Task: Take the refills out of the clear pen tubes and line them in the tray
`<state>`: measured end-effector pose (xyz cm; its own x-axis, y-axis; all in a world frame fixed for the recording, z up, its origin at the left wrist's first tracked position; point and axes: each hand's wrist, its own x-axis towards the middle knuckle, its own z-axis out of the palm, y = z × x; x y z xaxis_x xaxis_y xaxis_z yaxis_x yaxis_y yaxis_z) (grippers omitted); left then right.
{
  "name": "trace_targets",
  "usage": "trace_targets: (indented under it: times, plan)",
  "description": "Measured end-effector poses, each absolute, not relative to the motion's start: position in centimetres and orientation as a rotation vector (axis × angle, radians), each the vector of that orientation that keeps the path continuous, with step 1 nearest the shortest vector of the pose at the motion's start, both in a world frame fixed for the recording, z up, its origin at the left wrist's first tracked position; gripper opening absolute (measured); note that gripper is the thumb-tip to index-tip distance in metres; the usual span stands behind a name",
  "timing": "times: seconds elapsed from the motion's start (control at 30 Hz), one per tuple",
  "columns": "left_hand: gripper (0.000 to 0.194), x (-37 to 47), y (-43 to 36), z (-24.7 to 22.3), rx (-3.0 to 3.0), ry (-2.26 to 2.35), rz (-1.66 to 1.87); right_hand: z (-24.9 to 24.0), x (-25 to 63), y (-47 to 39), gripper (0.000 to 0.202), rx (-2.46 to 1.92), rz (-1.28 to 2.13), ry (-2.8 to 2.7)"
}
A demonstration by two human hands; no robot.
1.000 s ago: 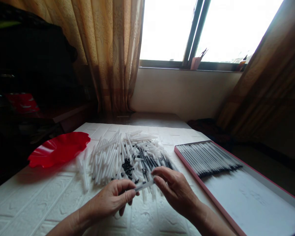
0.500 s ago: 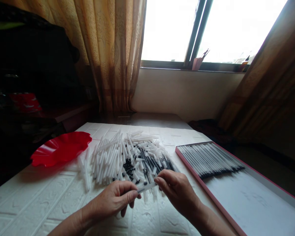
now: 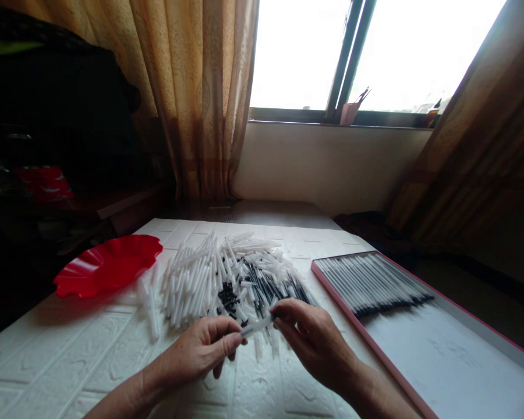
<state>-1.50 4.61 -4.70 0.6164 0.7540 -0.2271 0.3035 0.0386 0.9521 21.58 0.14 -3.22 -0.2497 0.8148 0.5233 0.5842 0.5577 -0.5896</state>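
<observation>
Between left hand [image 3: 201, 352] and right hand [image 3: 317, 343], pen tube [image 3: 257, 327], pinched at both ends

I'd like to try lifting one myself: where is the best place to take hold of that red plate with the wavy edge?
Probably by the wavy rim of the red plate, on the near side facing the hands. It lies flat on the white table, so only the raised, scalloped edge offers fingers a purchase. That side stands open; the pile of white tubes crowds its right.

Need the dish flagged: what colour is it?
Red dish with a wavy rim, head view.
</observation>
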Motion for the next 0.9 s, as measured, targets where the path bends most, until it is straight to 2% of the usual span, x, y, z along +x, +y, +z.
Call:
trace_targets:
  times: [0.13,0.3,0.43,0.5,0.63,0.77,0.9]
  plan:
    - [0.061,-1.52,4.55,-4.69,1.552,0.917,0.423,-3.31,21.77,0.2,0.015,-1.149,0.309,-1.98]
    - [0.06,-1.51,4.39,-4.57,1.567,0.924,0.397,-3.58,21.76,0.15,0.041,-1.242,0.307,-2.045]
    - [0.064,-1.45,4.41,-4.74,1.581,0.93,0.394,-3.99,21.7,0.27,0.05,-1.272,0.406,-2.027]
    - [0.065,-1.43,4.47,-4.8,1.58,0.928,0.396,-3.98,21.75,0.25,0.046,-1.272,0.448,-2.017]
    - [0.066,-1.48,4.68,-4.67,1.572,0.929,0.421,-3.46,21.82,0.04,0.018,-1.219,0.515,-1.985]
    - [0.067,-1.59,4.82,-4.57,1.563,0.937,0.431,-3.21,21.85,-0.01,0.012,-1.173,0.452,-1.979]
    - [0.069,-1.78,4.65,-4.81,1.562,0.934,0.419,-3.55,22.09,0.07,0.016,-1.203,0.427,-2.019]
